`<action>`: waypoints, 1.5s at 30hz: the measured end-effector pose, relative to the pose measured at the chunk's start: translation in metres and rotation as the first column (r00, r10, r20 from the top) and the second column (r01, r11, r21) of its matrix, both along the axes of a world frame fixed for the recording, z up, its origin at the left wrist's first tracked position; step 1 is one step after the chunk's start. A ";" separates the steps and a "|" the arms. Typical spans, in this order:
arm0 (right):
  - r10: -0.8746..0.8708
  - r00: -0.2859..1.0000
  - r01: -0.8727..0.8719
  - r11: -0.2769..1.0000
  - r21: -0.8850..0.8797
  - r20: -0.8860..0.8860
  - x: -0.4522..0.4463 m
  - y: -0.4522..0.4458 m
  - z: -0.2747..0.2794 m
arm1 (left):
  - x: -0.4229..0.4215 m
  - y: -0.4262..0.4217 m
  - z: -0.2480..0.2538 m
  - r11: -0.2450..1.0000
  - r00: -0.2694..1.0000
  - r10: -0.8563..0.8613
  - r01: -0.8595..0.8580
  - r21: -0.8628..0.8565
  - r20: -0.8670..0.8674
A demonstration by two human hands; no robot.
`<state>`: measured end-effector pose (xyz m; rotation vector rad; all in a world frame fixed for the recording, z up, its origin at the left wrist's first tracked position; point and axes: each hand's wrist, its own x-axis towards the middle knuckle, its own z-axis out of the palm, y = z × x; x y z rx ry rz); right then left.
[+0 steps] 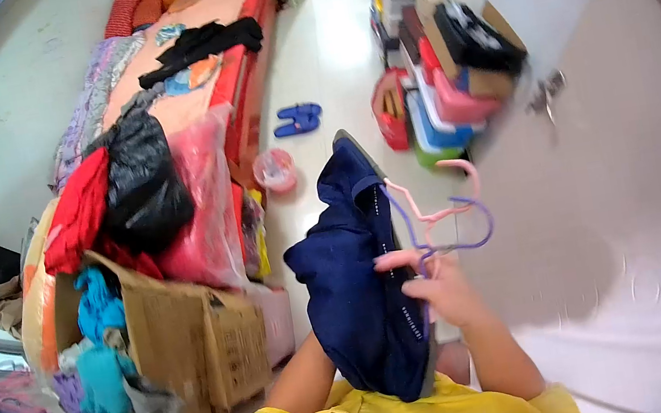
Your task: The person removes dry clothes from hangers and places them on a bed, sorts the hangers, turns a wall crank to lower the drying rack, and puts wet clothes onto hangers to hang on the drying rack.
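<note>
A dark navy garment (347, 282) with a row of small white print along its edge hangs in front of my yellow shirt. My right hand (437, 280) is closed at that edge, thumb and fingers around a purple hanger (485, 227) whose lower part runs along the cloth. A pink hanger (468, 176) lies against the purple one, their hooks pointing right. My left forearm (299, 382) reaches behind the navy garment, which hides the left hand and its fingers.
At left, cardboard boxes (168, 353) hold clothes, with a black plastic bag (140, 176) behind. Beyond is a bed (156, 87) bearing clothing. Blue slippers (298, 119) and a pink basin (275, 170) are on the floor. Stacked containers (440, 107) line the right, near a door (615, 144).
</note>
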<state>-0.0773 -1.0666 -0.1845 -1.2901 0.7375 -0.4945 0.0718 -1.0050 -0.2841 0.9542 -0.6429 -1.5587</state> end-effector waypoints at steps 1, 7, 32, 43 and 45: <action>-0.130 0.991 0.130 0.991 0.024 0.016 0.020 -0.028 -0.002 | 0.028 -0.025 0.006 0.999 1.000 0.031 -0.031 -0.016 -0.001; -0.284 0.958 0.247 0.884 -0.397 -0.038 0.210 -0.162 0.029 | 0.132 -0.158 0.042 0.995 0.994 0.099 -0.098 -0.034 0.055; 0.291 0.930 -0.359 0.850 0.384 0.225 0.679 -0.767 0.064 | 0.605 -0.718 0.059 0.852 0.820 0.482 -0.520 -0.050 -0.309; 0.483 0.526 -0.843 0.401 0.358 0.700 0.924 -0.891 0.087 | 0.893 -0.784 0.058 0.823 0.399 0.061 -0.539 0.181 0.915; 0.459 0.508 -0.852 0.395 0.345 0.729 0.984 -0.924 0.101 | 0.971 -0.791 0.063 0.723 0.197 -0.205 -0.630 0.284 0.959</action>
